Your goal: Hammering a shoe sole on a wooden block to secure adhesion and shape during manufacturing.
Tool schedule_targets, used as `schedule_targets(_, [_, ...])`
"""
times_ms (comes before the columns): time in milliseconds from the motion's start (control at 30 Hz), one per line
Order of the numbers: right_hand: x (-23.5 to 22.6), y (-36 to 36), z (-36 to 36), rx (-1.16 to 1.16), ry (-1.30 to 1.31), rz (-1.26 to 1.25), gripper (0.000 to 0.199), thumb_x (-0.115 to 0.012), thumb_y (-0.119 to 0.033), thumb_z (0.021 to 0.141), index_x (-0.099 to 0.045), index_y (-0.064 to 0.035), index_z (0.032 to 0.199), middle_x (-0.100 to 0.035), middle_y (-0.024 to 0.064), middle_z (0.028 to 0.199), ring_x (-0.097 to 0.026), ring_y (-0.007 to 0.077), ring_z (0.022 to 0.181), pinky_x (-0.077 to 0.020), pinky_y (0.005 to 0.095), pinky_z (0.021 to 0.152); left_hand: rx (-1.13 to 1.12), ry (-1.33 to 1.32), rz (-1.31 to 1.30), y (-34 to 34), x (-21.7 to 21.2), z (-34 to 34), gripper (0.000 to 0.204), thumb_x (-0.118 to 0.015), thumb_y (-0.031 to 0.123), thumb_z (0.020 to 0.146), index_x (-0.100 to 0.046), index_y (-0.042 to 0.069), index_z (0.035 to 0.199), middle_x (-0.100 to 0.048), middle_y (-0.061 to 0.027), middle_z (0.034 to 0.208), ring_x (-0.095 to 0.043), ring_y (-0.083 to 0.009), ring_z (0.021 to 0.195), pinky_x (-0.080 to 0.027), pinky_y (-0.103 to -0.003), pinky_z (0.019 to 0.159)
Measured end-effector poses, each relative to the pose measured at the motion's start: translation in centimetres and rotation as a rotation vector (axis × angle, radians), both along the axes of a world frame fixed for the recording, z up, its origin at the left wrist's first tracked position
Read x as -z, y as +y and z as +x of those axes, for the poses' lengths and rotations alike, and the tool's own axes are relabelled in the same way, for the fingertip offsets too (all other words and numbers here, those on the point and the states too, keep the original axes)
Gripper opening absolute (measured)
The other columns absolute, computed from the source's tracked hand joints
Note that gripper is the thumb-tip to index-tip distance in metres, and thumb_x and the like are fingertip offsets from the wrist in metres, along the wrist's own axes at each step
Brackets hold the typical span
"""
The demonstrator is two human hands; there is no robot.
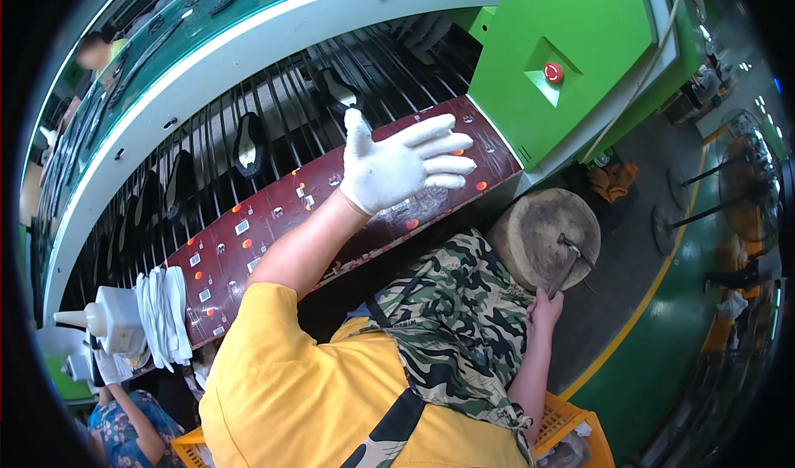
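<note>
My left hand (403, 166), in a white glove, stretches over a dark red ledge (277, 205) with its fingers spread, holding nothing. Its thumb is closest to a black shoe piece (338, 91) with a pale patch, which lies on the dark rods behind the ledge. My right hand (544, 309) is bare and closed around the handle of a hammer (566, 267). The hammer's head rests over the top of a round, worn wooden block (538, 228). Whether it touches the wood, I cannot tell.
More black shoe pieces (248, 145) lie along the rod conveyor. A green machine housing (571, 33) with a red stop button (553, 72) stands at the right. White gloves (163, 315) and a white bottle (116, 321) sit at the ledge's left end. Another person (137, 422) is lower left.
</note>
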State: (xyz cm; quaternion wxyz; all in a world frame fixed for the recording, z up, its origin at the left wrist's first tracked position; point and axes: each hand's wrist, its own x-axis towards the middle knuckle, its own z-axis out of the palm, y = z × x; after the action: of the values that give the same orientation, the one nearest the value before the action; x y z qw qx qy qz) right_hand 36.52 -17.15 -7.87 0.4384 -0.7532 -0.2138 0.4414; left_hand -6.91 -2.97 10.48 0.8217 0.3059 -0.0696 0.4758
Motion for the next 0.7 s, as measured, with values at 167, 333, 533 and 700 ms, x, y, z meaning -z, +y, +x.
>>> schedule_targets(167, [1.2, 2.8, 2.1, -0.056, -0.555, 0.174, 0.046, -0.068, -0.009, 0.090, -0.050, 0.0014, 0.132, -0.068, 0.0191, 0.094, -0.067, 0.0240, 0.058, -0.0499, 0.0329, 0.043, 0.104, -0.078, -0.024, -1.2, -0.2, 1.8, 0.123, -0.041, 0.094, 0.078, -0.027, 0.004, 0.161, -0.031, -0.0287, 0.161, -0.037, -0.0509, 0.144, -0.021, -0.063, 0.120])
schedule_targets(333, [0.8, 2.7, 2.8, -0.181, -0.907, 0.120, 0.051, -0.075, -0.016, 0.084, -0.056, 0.0003, 0.128, -0.069, 0.0241, 0.107, -0.071, 0.0361, 0.093, -0.0560, 0.0449, 0.079, 0.190, -0.174, -0.148, -2.2, -0.7, 3.3, 0.126, -0.038, 0.097, 0.075, -0.032, 0.002, 0.158, -0.032, -0.0307, 0.160, -0.035, -0.0540, 0.143, -0.021, -0.065, 0.120])
schedule_targets(533, [0.5, 2.1, 2.3, -0.208, -0.999, 0.062, 0.051, -0.079, -0.018, 0.080, -0.060, -0.0022, 0.125, -0.067, 0.0205, 0.112, -0.066, 0.0376, 0.103, -0.0519, 0.0462, 0.090, 0.260, -0.252, -0.101, -2.4, -0.3, 4.4, 0.127, -0.038, 0.097, 0.074, -0.032, 0.003, 0.159, -0.031, -0.0309, 0.160, -0.035, -0.0553, 0.143, -0.020, -0.067, 0.118])
schedule_targets(700, [0.1, 1.4, 1.9, -0.230, -1.033, 0.077, 0.051, -0.080, -0.018, 0.079, -0.061, -0.0032, 0.124, -0.064, 0.0169, 0.109, -0.065, 0.0364, 0.099, -0.0521, 0.0461, 0.087, 0.249, -0.257, -0.085, -2.5, -0.5, 5.3, 0.115, -0.038, 0.090, 0.083, -0.034, 0.004, 0.158, -0.035, -0.0299, 0.158, -0.038, -0.0540, 0.140, -0.023, -0.066, 0.117])
